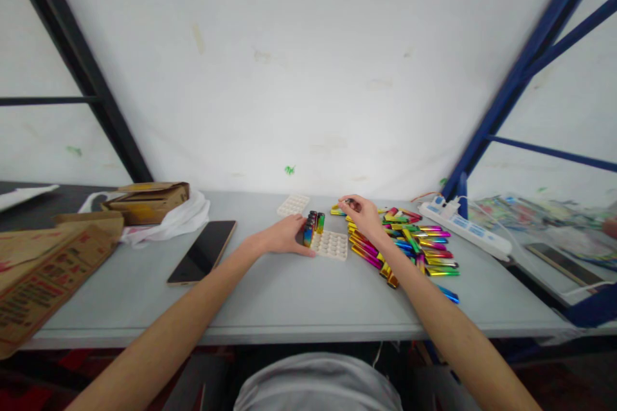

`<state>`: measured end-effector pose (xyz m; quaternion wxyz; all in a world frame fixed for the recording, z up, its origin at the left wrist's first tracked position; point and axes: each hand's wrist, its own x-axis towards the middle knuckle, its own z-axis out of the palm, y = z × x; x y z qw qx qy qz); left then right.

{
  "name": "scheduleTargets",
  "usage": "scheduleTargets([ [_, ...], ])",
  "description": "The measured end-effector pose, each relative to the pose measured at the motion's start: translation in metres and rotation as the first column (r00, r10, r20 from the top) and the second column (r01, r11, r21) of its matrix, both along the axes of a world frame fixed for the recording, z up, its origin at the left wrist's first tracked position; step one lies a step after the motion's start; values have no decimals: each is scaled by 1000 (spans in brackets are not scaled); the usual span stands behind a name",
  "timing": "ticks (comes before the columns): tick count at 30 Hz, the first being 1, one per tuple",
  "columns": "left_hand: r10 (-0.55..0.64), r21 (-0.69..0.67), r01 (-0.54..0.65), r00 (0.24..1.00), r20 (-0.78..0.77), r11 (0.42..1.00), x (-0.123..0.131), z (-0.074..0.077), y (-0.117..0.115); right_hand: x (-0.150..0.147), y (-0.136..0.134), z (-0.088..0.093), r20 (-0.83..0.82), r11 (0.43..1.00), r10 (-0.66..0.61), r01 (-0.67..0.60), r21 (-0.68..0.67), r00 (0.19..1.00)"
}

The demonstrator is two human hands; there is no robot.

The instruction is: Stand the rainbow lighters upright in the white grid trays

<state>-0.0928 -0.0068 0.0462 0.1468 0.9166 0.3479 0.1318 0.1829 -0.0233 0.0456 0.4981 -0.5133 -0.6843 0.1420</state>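
Several standing tubes (321, 223): glossy blue, green and orange, dark-topped, upright just beside the left fingertips.
White tray (332, 246): gridded with round hollows, under those tubes and right of the left thumb.
Left hand (289, 235): low, forearm slanting inward, thumb and fingers spread apart around the tubes' left side.
Right hand (364, 215): lifted, wrist bent, fingers curled to a pinch on a small dark piece (355, 205).
Loose tubes (434, 245): metallic gold, magenta, green and blue, heaped below and right of the right fingers.
Second tray (293, 205): beyond the left fingers.
Hard to make out: the pinched piece, mostly covered; tubes behind the right forearm.
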Motion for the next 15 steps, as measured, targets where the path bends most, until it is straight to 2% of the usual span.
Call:
scheduleTargets([
  [5, -13, 17, 13, 1000, 5, 1000, 0, -2, 1, -8, -5, 4, -101, 994, 102, -104, -21, 990],
  [10, -30, 13, 29, 999, 30, 999, 0, -1, 1, -26, -17, 8, -327, 928, 302, -354, -113, 896],
  [15, -3, 17, 3, 1000, -6, 1000, -1, -1, 0, -37, -24, 9, -452, 885, 258, -397, -244, 854],
])
